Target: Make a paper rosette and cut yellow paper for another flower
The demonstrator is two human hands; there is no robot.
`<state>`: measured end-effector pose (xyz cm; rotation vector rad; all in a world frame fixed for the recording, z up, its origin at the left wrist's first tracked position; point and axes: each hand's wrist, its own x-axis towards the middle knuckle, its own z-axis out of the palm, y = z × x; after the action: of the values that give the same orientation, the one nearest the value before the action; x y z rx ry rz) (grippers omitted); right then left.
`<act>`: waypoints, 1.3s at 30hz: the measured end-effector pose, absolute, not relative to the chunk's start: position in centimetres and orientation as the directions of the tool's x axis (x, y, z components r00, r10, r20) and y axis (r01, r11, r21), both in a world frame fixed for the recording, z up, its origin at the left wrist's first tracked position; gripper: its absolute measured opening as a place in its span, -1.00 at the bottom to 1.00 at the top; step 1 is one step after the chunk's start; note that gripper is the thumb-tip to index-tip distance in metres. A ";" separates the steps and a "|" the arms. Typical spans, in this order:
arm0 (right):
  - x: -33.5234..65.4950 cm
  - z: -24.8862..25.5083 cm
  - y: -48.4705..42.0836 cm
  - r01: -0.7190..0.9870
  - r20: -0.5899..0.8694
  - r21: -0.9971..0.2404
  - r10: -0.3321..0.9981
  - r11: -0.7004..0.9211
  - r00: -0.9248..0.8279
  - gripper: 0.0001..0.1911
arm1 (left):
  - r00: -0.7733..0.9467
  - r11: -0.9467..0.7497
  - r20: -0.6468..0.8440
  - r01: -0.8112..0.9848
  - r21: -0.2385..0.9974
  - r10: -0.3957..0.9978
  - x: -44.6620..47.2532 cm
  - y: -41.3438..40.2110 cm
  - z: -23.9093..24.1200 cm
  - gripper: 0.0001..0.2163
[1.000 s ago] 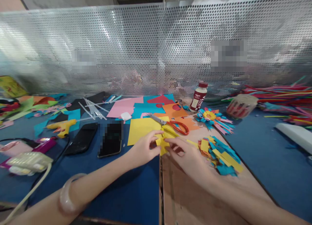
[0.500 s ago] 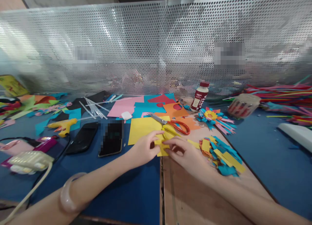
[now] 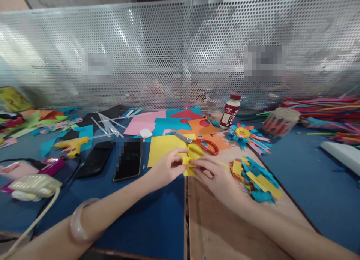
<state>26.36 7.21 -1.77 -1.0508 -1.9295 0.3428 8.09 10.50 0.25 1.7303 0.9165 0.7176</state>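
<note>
A small piece of yellow paper is pinched between my two hands above the near edge of the work area. My left hand grips its left side with thumb and fingers. From the right, my right hand holds it between closed fingertips, which hide part of it. Just beyond my fingers lies a pair of scissors with red-orange handles, its blades over a larger yellow sheet. Right of my right hand is a pile of cut yellow, blue and orange paper scraps.
Two dark phones and a yellow glue gun lie left. Behind are coloured sheets, a bottle, a paper flower and a plastic tub. A perforated metal panel stands at the back.
The small yellow paper has shifted slightly up and looks shorter between my fingers. My right hand has moved a little away from me; my left fingers have closed in on the paper.
</note>
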 end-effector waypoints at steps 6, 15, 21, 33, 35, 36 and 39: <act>26.7 -2.4 7.5 0.567 0.628 -0.495 0.722 0.659 -0.291 -0.85 | 0.542 -0.184 0.034 0.225 0.957 0.840 8.1 10.5 0.1 -0.70; 26.6 -2.0 7.3 0.596 0.663 -0.435 0.688 0.675 -0.295 -0.88 | 0.580 -0.177 0.039 0.183 0.967 0.814 8.1 10.5 0.0 -0.82; 26.6 -2.1 7.4 0.587 0.590 -0.500 0.747 0.637 -0.307 -0.90 | 0.587 -0.177 0.020 0.212 0.961 0.810 8.1 10.6 -0.1 -0.79; 26.6 -2.2 7.4 0.589 0.650 -0.399 0.670 0.702 -0.358 -0.90 | 0.614 -0.138 -0.036 0.233 0.963 0.788 7.8 11.1 0.1 -0.69; 26.7 -2.3 7.4 0.608 0.646 -0.355 0.657 0.710 -0.389 -0.90 | 0.614 -0.119 -0.046 0.225 0.967 0.788 7.8 11.1 0.0 -0.69; 26.7 -2.3 7.4 0.620 0.644 -0.324 0.647 0.714 -0.409 -0.90 | 0.611 -0.111 -0.049 0.221 0.969 0.790 7.8 11.1 0.1 -0.71; 26.9 -2.1 7.4 0.656 0.631 -0.224 0.621 0.720 -0.465 -0.89 | 0.607 -0.103 -0.058 0.226 0.969 0.792 7.8 10.8 0.3 -0.80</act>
<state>26.89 7.40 -2.12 -0.9629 -2.2079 -0.0643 7.82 10.79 0.26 1.6453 0.8587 0.5931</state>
